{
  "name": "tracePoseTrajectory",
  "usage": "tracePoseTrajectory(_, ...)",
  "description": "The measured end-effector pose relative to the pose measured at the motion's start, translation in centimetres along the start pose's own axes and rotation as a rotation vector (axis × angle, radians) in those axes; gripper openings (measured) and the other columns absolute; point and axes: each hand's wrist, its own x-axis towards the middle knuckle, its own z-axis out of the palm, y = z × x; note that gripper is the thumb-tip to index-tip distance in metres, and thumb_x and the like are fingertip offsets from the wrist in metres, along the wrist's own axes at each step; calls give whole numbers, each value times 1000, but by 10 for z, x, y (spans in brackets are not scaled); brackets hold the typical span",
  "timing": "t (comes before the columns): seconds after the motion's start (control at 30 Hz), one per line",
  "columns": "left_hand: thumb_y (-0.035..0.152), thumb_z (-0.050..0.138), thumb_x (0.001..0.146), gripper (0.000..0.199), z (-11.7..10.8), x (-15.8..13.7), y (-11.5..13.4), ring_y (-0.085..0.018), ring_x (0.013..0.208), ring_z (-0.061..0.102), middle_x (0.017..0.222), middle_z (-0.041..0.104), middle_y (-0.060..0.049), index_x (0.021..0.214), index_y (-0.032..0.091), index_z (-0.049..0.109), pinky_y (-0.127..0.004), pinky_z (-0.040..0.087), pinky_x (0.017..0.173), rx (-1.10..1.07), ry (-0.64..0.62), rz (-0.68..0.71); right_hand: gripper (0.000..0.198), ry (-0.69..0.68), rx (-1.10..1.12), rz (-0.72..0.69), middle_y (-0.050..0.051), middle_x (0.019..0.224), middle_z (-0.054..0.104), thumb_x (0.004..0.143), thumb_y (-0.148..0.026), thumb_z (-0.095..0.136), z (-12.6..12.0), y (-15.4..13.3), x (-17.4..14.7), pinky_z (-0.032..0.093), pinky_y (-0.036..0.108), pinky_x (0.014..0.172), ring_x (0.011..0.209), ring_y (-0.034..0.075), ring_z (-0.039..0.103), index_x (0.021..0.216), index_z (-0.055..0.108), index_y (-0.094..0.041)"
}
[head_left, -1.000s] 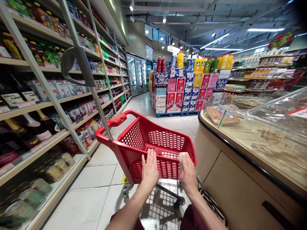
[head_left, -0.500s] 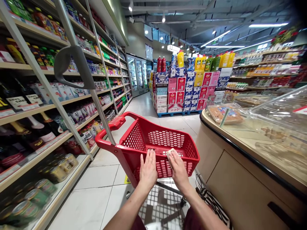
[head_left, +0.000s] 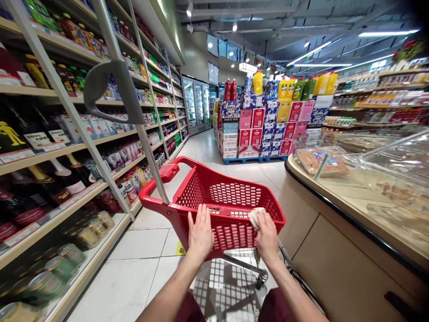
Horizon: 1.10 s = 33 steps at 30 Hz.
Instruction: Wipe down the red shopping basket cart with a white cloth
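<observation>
- The person's right grip [head_left: 266,230] is holding a pale, crumpled cloth [head_left: 255,217], fingers curving narrowly over it, at the near rim of a red cart [head_left: 231,218].
- The left grip [head_left: 201,230] is spreading flat and wide, holding nothing visible, its fingers pointing up at that rim; whether they are pressing on it, I cannot tell.
- The cloth is sitting just ahead and left of the right palm, near the end away from the handle [head_left: 167,173]; the left grip is lying nearer the handle.
- The cart's long axis is running left to right, its long side facing the person.
- Its glossy plastic walls are showing rows of rounded holes.
- On the right, a smooth beige display case [head_left: 325,250] is standing; on the left, shelves [head_left: 95,259] are bearing metal cans [head_left: 53,270].
- Farther off, printed cartons [head_left: 245,129] are forming a boxy stack.
</observation>
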Motion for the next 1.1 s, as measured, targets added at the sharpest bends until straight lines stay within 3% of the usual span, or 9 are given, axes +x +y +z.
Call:
tracePoseTrajectory(0.07, 21, 42, 71, 63, -1, 0, -3, -24, 133, 16, 140, 31, -12, 131, 6, 33, -49, 12, 107, 1, 0, -14, 55, 54, -8, 62, 11, 135, 38, 76, -5, 32, 4, -3, 1, 31, 51, 100, 128, 23, 28, 129, 40, -16)
tracePoseTrajectory(0.27, 22, 42, 74, 58, -4, -7, -4, -23, 132, 21, 137, 38, -10, 130, 9, 36, -48, 10, 109, -34, 46, 28, 59, -143, 160, -184, 8, 137, 37, 75, -1, 31, 23, -46, 4, 33, 44, 102, 129, 19, 27, 131, 37, -18)
tracePoseTrajectory(0.43, 22, 45, 71, 65, -6, -16, -12, -24, 133, 15, 141, 30, -10, 133, 8, 31, -46, 11, 109, -21, 99, -22, 59, -23, 73, 44, 10, 134, 41, 75, -2, 31, 18, -41, 8, 32, 50, 100, 127, 22, 29, 132, 37, -18)
tracePoseTrajectory(0.6, 21, 45, 70, 66, -8, -19, -16, -23, 133, 15, 140, 32, -9, 133, 9, 29, -46, 14, 109, -4, 88, -9, 60, -171, 199, -164, 8, 136, 38, 75, -2, 32, 22, -71, 10, 31, 45, 102, 128, 20, 29, 133, 35, -20)
tracePoseTrajectory(0.8, 21, 44, 72, 64, -9, -21, -25, -23, 133, 14, 142, 28, -9, 133, 8, 30, -46, 11, 109, 23, 109, -14, 56, -90, 153, 16, 10, 133, 42, 76, -4, 32, 23, -68, 12, 33, 47, 100, 126, 21, 32, 130, 39, -18)
tracePoseTrajectory(0.93, 20, 41, 73, 60, -14, -19, -29, -21, 133, 18, 140, 32, -8, 131, 10, 34, -44, 10, 109, 20, 103, 27, 52, -209, 257, -146, 9, 135, 40, 78, -6, 34, 28, -85, 10, 31, 44, 102, 128, 20, 28, 128, 42, -17)
tracePoseTrajectory(1.1, 14, 38, 72, 58, -34, -12, -58, -24, 131, 21, 138, 35, -12, 130, 7, 35, -50, 4, 108, 46, 198, -173, 53, -163, 252, -31, 12, 130, 45, 74, -3, 34, 35, -82, 21, 34, 45, 99, 121, 21, 39, 124, 47, -16)
